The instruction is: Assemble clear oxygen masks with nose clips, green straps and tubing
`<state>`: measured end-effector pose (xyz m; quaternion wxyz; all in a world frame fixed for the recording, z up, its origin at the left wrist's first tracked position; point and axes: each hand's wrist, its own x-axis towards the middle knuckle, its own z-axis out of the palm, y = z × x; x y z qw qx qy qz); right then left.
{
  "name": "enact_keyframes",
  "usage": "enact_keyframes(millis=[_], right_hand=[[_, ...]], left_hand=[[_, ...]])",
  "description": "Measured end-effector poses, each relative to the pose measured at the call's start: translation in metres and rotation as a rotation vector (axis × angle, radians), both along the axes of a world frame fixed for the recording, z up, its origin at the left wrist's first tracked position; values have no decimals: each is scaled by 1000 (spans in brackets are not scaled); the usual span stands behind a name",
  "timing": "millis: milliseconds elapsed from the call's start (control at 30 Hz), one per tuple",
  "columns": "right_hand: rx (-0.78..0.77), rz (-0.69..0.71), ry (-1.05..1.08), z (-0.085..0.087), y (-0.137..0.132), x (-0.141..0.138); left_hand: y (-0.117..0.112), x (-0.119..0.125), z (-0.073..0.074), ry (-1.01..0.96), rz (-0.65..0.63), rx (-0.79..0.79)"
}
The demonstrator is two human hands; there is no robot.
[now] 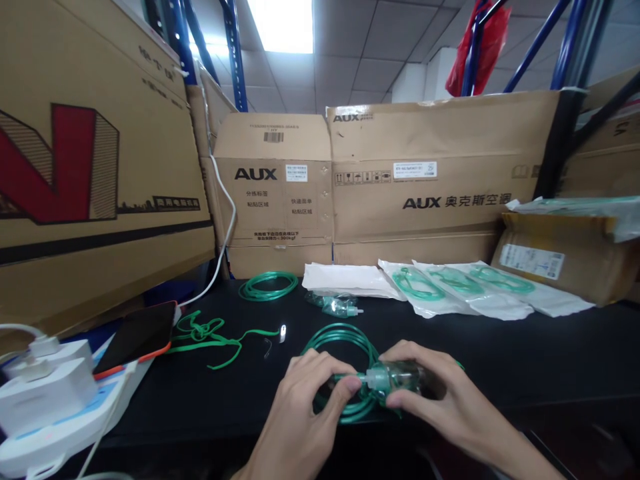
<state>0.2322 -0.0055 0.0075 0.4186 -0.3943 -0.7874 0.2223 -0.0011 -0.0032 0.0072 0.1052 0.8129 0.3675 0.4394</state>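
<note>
My left hand [311,395] pinches the end of a coiled green tube [345,333] between thumb and fingertips. My right hand [445,387] grips a clear green plastic oxygen mask [400,379], with the thumb below and the fingers above. The mask's pale connector [373,378] points left and meets the tube end at my left fingertips; I cannot tell how deep the tube sits on it. The tube's loops lie on the black table under and behind both hands. Part of the mask is hidden by my right fingers.
Behind lie another green tube coil [269,286], a second clear mask [336,305], white pouches [350,279] and several packed sets [460,283]. At left are green straps [210,333], a phone [137,337] and a power strip [50,427]. Cardboard boxes [280,220] wall the back.
</note>
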Motion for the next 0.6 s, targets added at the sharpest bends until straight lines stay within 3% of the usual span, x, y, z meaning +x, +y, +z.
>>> enact_keyframes(millis=[367, 600], right_hand=[[-7, 0, -2, -3, 1, 3], [7, 6, -24, 1, -4, -4]], left_hand=[[-3, -4, 2, 85, -49, -59], [1, -2, -2, 104, -102, 87]])
